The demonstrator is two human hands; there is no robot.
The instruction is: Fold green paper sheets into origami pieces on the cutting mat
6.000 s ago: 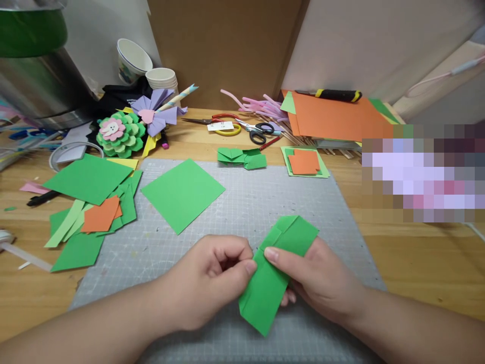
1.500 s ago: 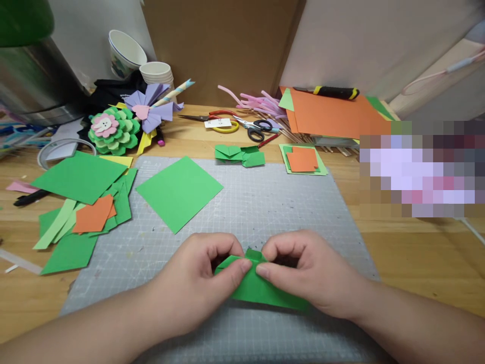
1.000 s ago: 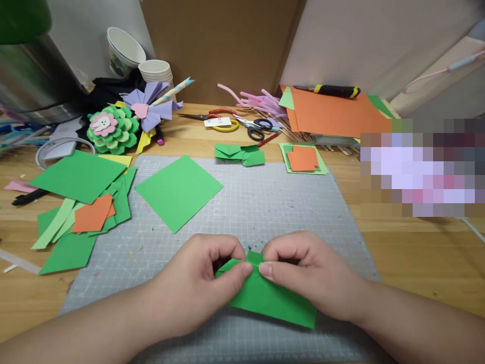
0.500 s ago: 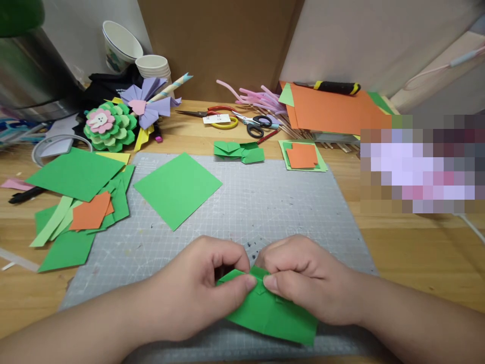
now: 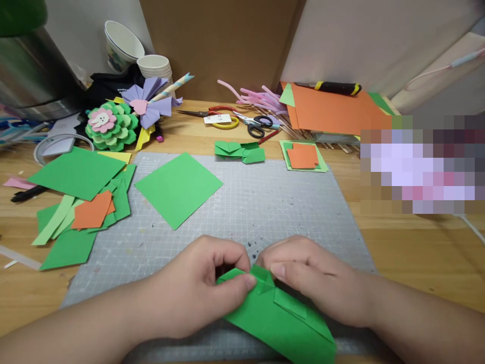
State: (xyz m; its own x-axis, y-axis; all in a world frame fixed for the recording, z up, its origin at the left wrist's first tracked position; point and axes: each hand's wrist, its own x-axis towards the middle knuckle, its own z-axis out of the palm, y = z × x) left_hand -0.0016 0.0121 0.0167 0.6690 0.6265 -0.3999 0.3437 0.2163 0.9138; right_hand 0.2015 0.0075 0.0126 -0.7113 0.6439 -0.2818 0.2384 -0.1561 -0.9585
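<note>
A folded sheet of green paper (image 5: 280,323) is held low over the grey cutting mat (image 5: 299,217). My left hand (image 5: 204,288) pinches its left end, thumb on top and index finger curled behind. At the upper edge, my right hand (image 5: 314,283) has its thumb by a small raised flap, with the fingers curled behind the paper and partly hidden. A narrow folded strip runs along the paper's upper right edge. Beyond my hands lies a flat green square (image 5: 178,189), and a folded green paper piece (image 5: 239,151) rests at the mat's far edge.
Green and orange scraps (image 5: 91,210) pile up at the left. Small orange and green squares (image 5: 303,155) sit at the mat's far right. Scissors (image 5: 255,124), pink straws (image 5: 261,98), a paper flower (image 5: 111,124) and orange sheets (image 5: 326,111) with a black-yellow tool (image 5: 337,88) line the back.
My right thumb has shifted slightly right off the middle of the fold, uncovering the flap and folded strip. The paper's right end has swung down toward me. My left hand keeps its pinch.
</note>
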